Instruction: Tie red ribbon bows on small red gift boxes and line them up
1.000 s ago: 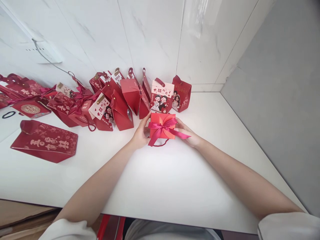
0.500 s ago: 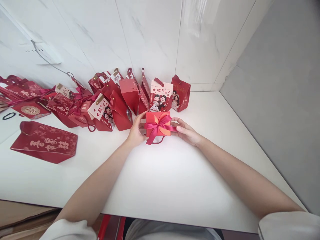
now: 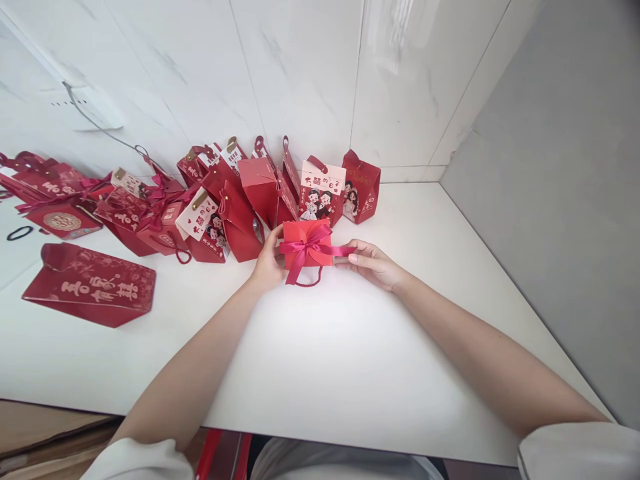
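Observation:
A small red box (image 3: 320,257) tied with a pink ribbon bow (image 3: 307,246) stands in front of the row of gift boxes, a dark red cord loop hanging at its front. My left hand (image 3: 270,262) grips the box's left side, some fingers hidden behind it. On the other side my right hand (image 3: 373,264) pinches the right tail of the ribbon between thumb and fingers, its other fingertips close to the box's right side.
Several red gift boxes (image 3: 203,230) line the back of the white table (image 3: 360,373) below the tiled wall. A larger red box (image 3: 95,283) lies front left. Near the left edge is a black ring (image 3: 19,233). A grey wall (image 3: 565,200) borders the right.
The ribboned box and my left hand have shifted slightly left. More of the ribbon's right tail shows between the box and my right hand, which has barely moved.

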The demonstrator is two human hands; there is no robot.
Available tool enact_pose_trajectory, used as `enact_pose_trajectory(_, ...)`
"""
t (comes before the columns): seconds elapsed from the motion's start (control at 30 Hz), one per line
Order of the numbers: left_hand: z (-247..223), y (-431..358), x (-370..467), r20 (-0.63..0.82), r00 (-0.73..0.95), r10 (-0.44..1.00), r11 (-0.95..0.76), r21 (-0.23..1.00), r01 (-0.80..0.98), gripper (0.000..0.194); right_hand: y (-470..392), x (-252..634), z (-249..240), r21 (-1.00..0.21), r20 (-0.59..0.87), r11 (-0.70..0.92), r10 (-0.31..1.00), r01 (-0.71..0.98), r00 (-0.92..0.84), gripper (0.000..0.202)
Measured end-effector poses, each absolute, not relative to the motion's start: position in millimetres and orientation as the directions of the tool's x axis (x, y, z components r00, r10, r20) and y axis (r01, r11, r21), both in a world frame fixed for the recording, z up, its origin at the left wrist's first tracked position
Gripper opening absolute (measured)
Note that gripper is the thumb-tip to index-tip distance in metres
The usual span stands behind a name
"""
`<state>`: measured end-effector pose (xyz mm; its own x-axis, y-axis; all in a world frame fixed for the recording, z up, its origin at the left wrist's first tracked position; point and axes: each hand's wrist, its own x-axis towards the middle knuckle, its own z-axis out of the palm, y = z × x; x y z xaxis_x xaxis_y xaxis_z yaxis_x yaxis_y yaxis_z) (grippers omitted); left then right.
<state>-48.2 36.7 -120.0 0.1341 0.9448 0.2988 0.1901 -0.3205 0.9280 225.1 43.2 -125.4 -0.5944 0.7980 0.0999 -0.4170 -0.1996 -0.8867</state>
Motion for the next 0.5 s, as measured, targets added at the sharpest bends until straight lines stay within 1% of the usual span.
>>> enact_pose_trajectory(0.17, -117.7, 35.4, -44.3, 0.273, 0.096, 0.957, -0.288, 0.938, 0.194, 0.104, 44.9, 227.5, -125.5, -0.904, 0.032, -0.246, 0.775, -0.349, -0.631, 0.018)
enact_pose_trajectory(0.3, -117.6, 34.5, -43.6, 0.291, 0.098, 0.952, -0.305, 0.931, 0.199, 0.104, 44.7, 226.7, -122.9, -0.917, 0.027, -0.243, 0.754, -0.316, -0.656, 0.02)
enact_pose_trajectory(0.5, -118.5, 35.0, -44.1, 0.282, 0.103, 0.954, -0.298, 0.931, 0.209, 0.106, 43.7, 224.3, -122.0, -0.938, 0.033, -0.205, 0.749, -0.279, -0.662, 0.015)
